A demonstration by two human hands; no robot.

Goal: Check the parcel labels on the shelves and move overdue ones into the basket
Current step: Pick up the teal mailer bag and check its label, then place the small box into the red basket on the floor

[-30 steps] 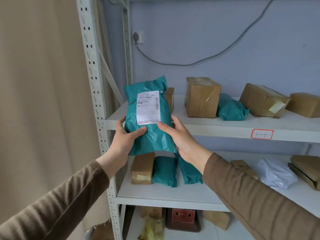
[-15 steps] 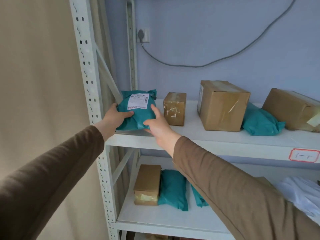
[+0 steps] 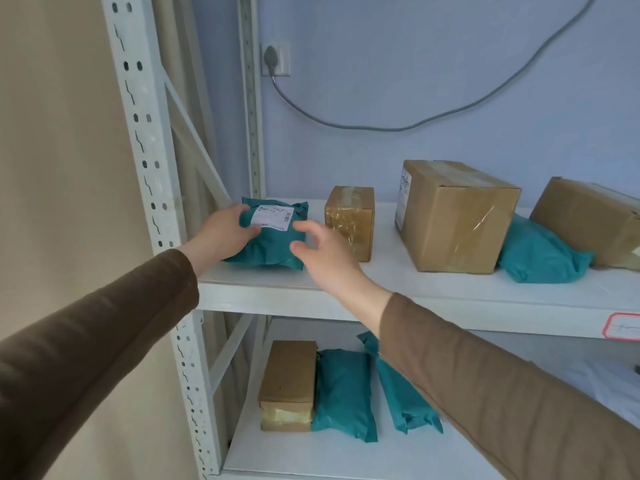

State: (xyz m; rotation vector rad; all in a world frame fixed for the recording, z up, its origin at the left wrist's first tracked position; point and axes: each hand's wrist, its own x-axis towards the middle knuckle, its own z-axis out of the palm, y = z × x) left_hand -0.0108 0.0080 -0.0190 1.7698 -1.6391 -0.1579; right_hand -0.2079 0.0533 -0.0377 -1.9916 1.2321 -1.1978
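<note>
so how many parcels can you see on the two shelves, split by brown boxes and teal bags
Brown boxes: 4 (top shelf; lower shelf)
Teal bags: 4 (top shelf; lower shelf)
Total: 8

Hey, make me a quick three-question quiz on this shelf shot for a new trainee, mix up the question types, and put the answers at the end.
1. True or false: the teal parcel with the white label lies on the upper shelf.
2. Multiple choice: which hand rests on that parcel? A) left hand B) right hand C) both
3. Fill in: directly right of that parcel stands a small ____ box.

Key:
1. True; it sits at the shelf's left end, label up.
2. A; the right hand is open, fingers spread, just off the parcel.
3. Cardboard, with shiny tape on its front.
</note>
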